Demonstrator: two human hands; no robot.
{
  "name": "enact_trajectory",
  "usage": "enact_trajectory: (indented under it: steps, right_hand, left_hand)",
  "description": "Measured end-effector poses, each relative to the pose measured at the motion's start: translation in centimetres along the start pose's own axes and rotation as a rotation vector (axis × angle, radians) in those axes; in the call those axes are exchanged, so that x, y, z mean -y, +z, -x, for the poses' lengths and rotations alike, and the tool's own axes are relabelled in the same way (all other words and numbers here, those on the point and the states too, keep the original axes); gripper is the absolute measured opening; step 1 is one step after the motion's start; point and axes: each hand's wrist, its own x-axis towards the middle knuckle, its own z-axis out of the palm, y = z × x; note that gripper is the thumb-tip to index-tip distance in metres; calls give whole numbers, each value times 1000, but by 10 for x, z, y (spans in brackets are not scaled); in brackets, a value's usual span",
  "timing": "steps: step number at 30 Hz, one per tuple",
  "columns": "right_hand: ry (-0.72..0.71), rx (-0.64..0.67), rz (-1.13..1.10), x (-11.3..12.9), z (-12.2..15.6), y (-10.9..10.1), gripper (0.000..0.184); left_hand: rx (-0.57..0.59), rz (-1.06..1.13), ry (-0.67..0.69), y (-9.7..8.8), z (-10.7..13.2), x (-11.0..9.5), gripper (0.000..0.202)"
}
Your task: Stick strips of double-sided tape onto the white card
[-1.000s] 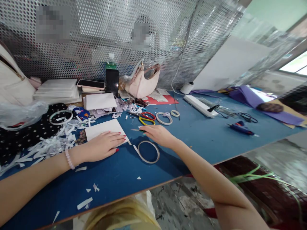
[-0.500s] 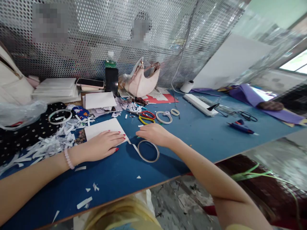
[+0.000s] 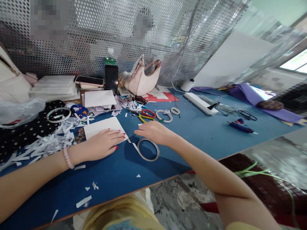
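My left hand [image 3: 103,144] lies flat and open on a white card [image 3: 102,125], pressing it onto the blue table [image 3: 203,134]. Red nails and a pink bead bracelet show. My right hand [image 3: 153,132] hovers palm down just right of the card's corner, fingers curled under; what they hold, if anything, is hidden. Directly below it lies a thin tape roll [image 3: 148,149]. A strip of tape runs from the roll to the card's near corner.
Red and yellow scissors [image 3: 146,115] and two small tape rolls [image 3: 164,116] lie behind my right hand. White paper scraps [image 3: 48,140] litter the left. A pink bag [image 3: 141,81], phone [image 3: 90,81], power strip [image 3: 200,103] and blue glue gun [image 3: 240,126] sit farther back.
My right hand has drawn back from a small cutter's spot toward the tape roll and card corner. The cutter seen earlier is no longer visible. My left hand stays on the card.
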Motion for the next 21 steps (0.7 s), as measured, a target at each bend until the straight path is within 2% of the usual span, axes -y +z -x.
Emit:
enact_trajectory:
  steps: [8,14,17,21]
  right_hand:
    - [-17,29,-13,-5,3,-5,21]
    - [27,-17,-113,-9,9,8,24]
    - [127,-108,-211,-15,12,21,27]
    - [264,-170,-191,-18,15,34,30]
  left_hand:
    - [-6,13,-3,0,0,-1,44]
    - [-29,15,9,1,2,-1,42]
    - [-33,7,14,1,3,-2,43]
    - [-26,-3,12,0,3,-4,44]
